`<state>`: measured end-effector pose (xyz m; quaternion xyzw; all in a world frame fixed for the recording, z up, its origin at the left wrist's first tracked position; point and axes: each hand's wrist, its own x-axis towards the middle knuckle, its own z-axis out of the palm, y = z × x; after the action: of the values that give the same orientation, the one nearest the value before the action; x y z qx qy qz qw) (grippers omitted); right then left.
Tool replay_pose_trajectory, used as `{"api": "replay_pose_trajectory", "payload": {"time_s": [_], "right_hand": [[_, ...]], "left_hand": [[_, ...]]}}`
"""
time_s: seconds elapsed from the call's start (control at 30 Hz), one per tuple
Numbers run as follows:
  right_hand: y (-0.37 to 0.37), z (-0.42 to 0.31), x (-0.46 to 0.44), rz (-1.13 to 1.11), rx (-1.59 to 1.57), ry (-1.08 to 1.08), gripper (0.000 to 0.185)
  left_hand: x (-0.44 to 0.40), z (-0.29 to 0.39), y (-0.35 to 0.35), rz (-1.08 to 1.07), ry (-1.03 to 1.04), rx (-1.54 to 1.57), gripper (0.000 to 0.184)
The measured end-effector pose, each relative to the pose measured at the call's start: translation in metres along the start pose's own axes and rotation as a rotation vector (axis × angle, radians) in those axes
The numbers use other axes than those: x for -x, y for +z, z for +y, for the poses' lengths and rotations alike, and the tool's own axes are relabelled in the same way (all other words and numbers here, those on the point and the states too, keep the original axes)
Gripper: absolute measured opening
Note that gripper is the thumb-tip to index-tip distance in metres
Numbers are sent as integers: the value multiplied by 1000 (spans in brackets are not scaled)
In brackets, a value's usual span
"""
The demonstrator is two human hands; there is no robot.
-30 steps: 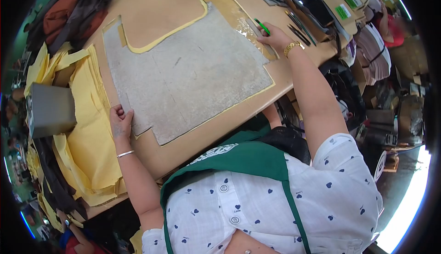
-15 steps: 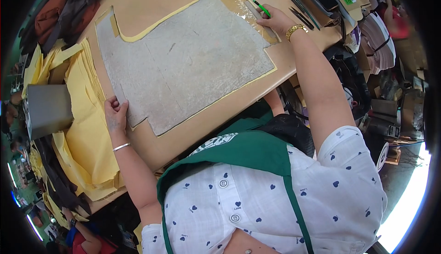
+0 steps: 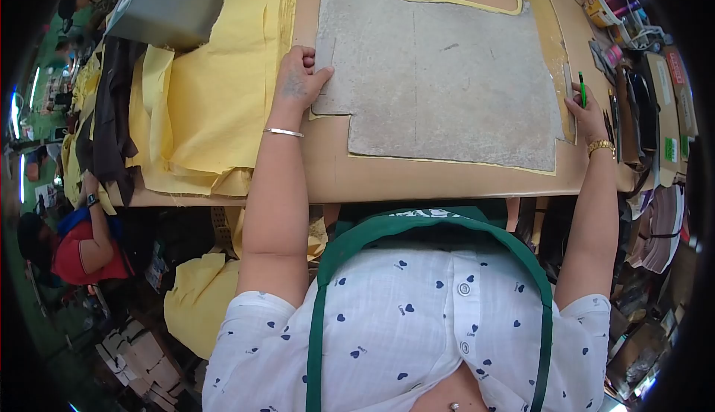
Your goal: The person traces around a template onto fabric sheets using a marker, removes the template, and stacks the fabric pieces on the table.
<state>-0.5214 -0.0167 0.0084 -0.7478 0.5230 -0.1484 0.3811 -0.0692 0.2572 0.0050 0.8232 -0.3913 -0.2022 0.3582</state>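
A large grey pattern board [image 3: 439,77] with a deep curved cutout lies on a thin yellow sheet [image 3: 514,167], whose edge shows along the cutout and the near side. My left hand [image 3: 299,80] is at the board's left edge, thumb on its surface and fingers curled beside it. At the right edge, my right hand [image 3: 587,114] holds a green pen [image 3: 582,90] upright between the fingers. That hand rests by a narrow strip covered with shiny clear tape [image 3: 555,62].
Stacked yellow cloth [image 3: 216,92] and a grey metal box [image 3: 167,6] sit left of the board. Dark pens [image 3: 614,118], cartons [image 3: 659,84] and a tub [image 3: 602,8] line the right side. Another person in red [image 3: 82,252] is at the lower left.
The camera view has turned, so the board now looks squarer to me and sits farther right. Both hands stay at the same edges, and the pen is still in my right hand.
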Motion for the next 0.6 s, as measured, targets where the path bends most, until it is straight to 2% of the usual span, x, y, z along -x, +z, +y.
{"api": "replay_pose_trajectory", "payload": {"time_s": [0.5,0.6], "right_hand": [[1,-11,5,24,95,16,42],[2,-6,2,18,32,-2,40]], "left_hand": [[-2,-6,3,51,73,-38,42],[-5,-12,5,48,92,-6,41]]}}
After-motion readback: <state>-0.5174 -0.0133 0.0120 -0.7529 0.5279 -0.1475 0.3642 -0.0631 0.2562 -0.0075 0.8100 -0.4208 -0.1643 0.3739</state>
